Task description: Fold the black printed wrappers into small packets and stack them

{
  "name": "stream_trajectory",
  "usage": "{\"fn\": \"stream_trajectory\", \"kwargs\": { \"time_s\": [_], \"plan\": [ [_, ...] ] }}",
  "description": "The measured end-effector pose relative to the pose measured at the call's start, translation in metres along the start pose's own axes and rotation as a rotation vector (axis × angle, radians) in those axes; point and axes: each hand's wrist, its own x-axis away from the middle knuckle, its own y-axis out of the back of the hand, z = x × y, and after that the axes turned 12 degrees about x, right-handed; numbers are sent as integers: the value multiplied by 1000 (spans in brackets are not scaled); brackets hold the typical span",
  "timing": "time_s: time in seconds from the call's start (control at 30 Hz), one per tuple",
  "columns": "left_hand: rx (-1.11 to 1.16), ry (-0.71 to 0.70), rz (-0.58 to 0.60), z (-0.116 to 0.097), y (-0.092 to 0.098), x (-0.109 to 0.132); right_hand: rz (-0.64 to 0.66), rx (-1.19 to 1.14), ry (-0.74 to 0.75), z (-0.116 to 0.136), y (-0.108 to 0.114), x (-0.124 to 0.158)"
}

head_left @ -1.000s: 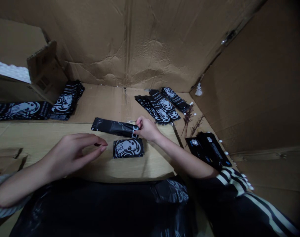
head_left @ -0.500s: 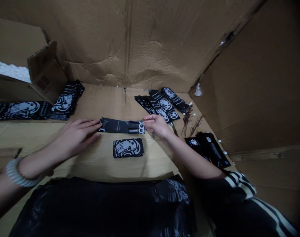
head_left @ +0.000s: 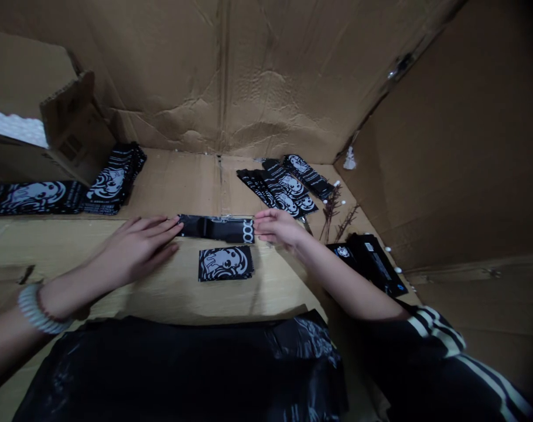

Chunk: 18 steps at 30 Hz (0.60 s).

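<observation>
Touching both ends of a black printed strip (head_left: 216,228) with open left hand (head_left: 137,243) and open right hand (head_left: 277,228), one square packet (head_left: 225,264) lying below, loose packets (head_left: 277,190) beyond.

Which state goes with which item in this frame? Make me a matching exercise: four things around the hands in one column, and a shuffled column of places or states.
Things:
1. Left hand
2. Right hand
3. Long black glossy foil strip
4. Square black packet with white head print

States:
A. Flat on the pale wooden board, nearer the person, touched by neither hand
B. Fingers at the strip's white-ringed end
C. Lying crosswise between both hands
D. Fingers at the strip's plain end; white beaded bangle on the wrist

Pairs: 1-D, 2-B, 3-C, 4-A
</observation>
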Motion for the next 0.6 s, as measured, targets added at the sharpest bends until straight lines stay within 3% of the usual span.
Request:
{"fn": "stream_trajectory", "kwargs": {
  "time_s": [0.2, 0.4, 0.6],
  "plan": [
    [-8, 36, -22, -6, -3, 2, 36, -19, -23, 3, -8, 7],
    [-23, 15, -22, -7, -4, 3, 96, 143, 14, -1, -13, 11],
    [-56, 11, -17, -5, -4, 5, -18, 218, 123, -11, 1, 5]
  ]
}}
